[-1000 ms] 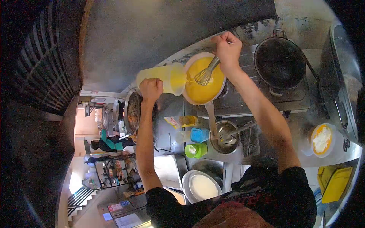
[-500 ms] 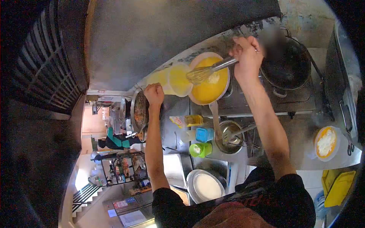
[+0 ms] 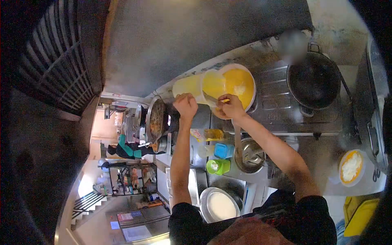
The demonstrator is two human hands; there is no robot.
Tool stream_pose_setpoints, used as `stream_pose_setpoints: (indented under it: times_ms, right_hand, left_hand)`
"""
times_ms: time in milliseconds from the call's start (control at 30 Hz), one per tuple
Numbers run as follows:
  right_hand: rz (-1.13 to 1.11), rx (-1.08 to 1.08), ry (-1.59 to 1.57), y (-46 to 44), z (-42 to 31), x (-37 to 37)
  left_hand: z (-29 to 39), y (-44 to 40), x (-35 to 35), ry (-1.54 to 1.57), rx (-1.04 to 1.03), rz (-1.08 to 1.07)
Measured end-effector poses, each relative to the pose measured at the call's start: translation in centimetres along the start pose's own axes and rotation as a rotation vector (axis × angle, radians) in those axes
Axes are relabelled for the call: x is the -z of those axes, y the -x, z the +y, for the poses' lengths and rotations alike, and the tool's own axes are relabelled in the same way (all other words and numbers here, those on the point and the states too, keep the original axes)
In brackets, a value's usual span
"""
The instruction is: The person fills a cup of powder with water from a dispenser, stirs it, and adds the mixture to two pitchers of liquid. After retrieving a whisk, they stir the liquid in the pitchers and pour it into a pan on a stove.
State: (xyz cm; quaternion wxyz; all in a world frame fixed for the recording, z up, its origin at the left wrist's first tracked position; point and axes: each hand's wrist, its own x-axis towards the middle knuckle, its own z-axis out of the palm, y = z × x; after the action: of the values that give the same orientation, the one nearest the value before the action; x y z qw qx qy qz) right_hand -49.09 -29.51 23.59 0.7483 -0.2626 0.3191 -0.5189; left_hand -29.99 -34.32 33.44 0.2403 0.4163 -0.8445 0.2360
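Note:
My left hand (image 3: 185, 106) is closed in a fist at the side of a translucent plastic jug (image 3: 190, 86) of pale yellow liquid, apparently round its handle. The jug leans with its mouth over a pot of yellow-orange liquid (image 3: 241, 83), which has a pale lump on its surface. By the jug's mouth, my right hand (image 3: 232, 107) grips the whisk (image 3: 210, 100) by its metal handle. The whisk's wires are hidden, seemingly inside the jug. The pot's long handle (image 3: 238, 141) points toward my body.
A dark wok (image 3: 313, 79) sits on the stove. Nearer me are a metal bowl (image 3: 250, 159) with utensils, a blue container (image 3: 223, 150) and a green one (image 3: 219, 166). A basin of pale liquid (image 3: 220, 205) stands close by. Another person (image 3: 126, 150) works farther off.
My right hand has lowered the whisk from above the pot toward the jug's mouth. My left hand and the jug have come nearer the pot, tilted over it. The view has shifted slightly.

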Motion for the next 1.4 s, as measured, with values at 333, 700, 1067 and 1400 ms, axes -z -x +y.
stream_pose_setpoints:
  times_ms: [333, 700, 1067, 1400]
  right_hand:
    - [-0.152, 0.068, 0.393, 4.9, -7.6, 4.5]
    - [-0.198, 0.395, 0.569, 4.7, -6.2, 7.3]
    - [-0.285, 0.917, 1.091, 3.7, -9.0, 7.5]
    - [-0.271, 1.08, 1.471, 2.3, -11.6, 6.2]
  left_hand:
    - [0.4, 1.0, 1.0, 0.012, -0.021, 0.049]
    - [-0.1, 1.4, -2.0, 0.052, 0.001, 0.16]
    - [1.7, 0.2, -0.9, 0.066, -0.012, 0.106]
    - [1.6, 0.4, -0.6, 0.143, 0.019, 0.071]
